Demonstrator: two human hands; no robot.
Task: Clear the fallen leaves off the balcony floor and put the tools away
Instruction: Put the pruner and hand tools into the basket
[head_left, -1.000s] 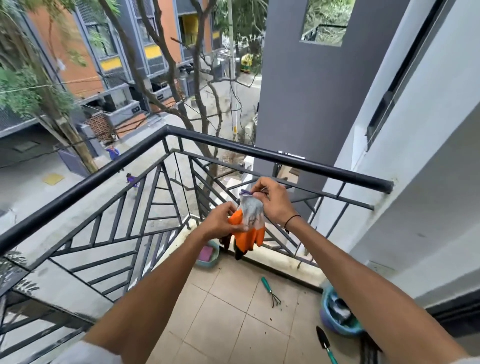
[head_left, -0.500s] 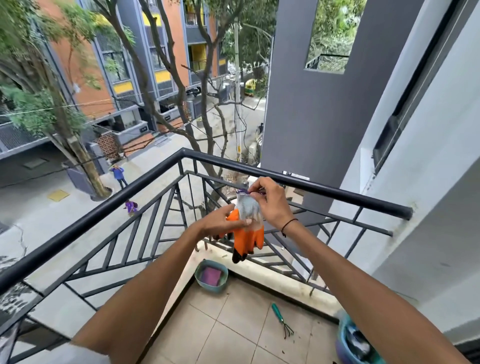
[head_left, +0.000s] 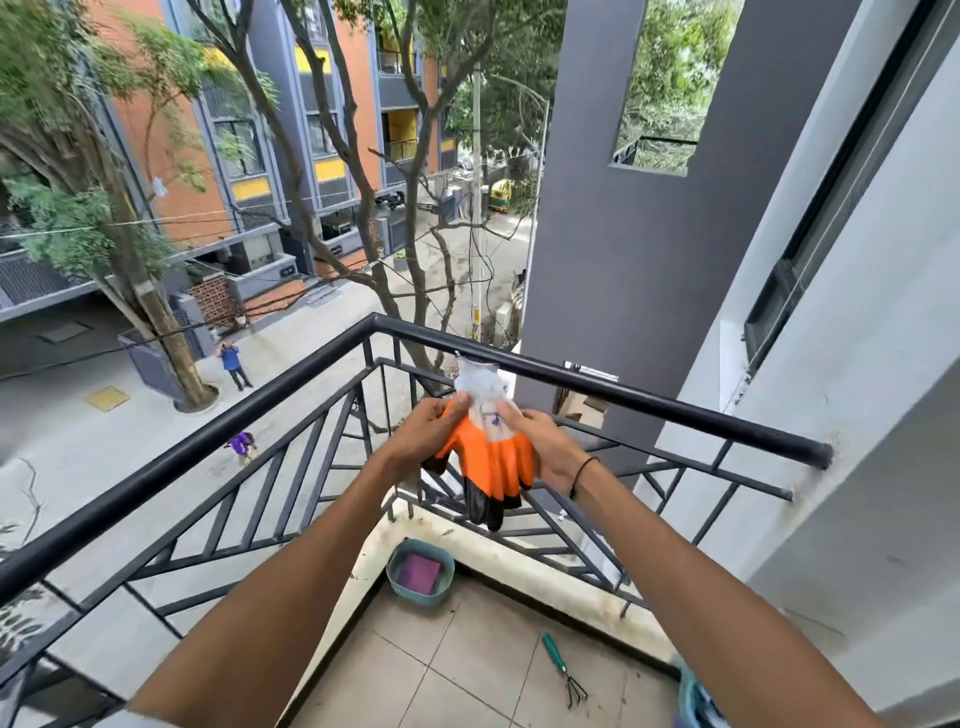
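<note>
Both hands had dropped from the cuff to the body of the orange glove (head_left: 491, 457); the left hand (head_left: 428, 434) gripped its left edge, thumb on top, where earlier it only touched; the right hand (head_left: 545, 449) pinched the right side; the white cuff now hung at the black railing (head_left: 649, 400); the hand rake (head_left: 563, 670) lay on the tiled floor (head_left: 467, 675) as before.

gloves (head_left: 488, 441) hang on railing (head_left: 613, 387), between both hands; tub (head_left: 420, 592) on floor below, hand rake (head_left: 563, 670) to its right.
</note>
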